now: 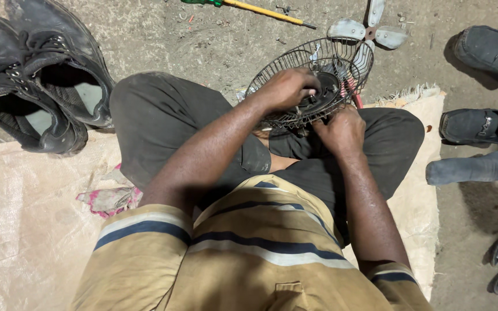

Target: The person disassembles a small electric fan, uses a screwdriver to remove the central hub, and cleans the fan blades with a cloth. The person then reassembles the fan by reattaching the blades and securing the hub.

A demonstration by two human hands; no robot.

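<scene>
The wire fan guard (312, 80) sat tilted in the person's lap, resting between the knees, its dark hub facing up. The left hand (286, 87) lay over the hub with fingers curled down on it, steadying the guard; the right hand (341, 131) pressed at the near rim, fingers closed on the wires. By the look of it, the guard was being worked at the hub, and any further move would call for a firm hold at the rim. Just beyond lay the loose fan blade (367, 31) and a yellow screwdriver (263, 10) on the concrete floor (203, 40); black boots (36, 75) stood far left, loafers (479, 124) right
</scene>
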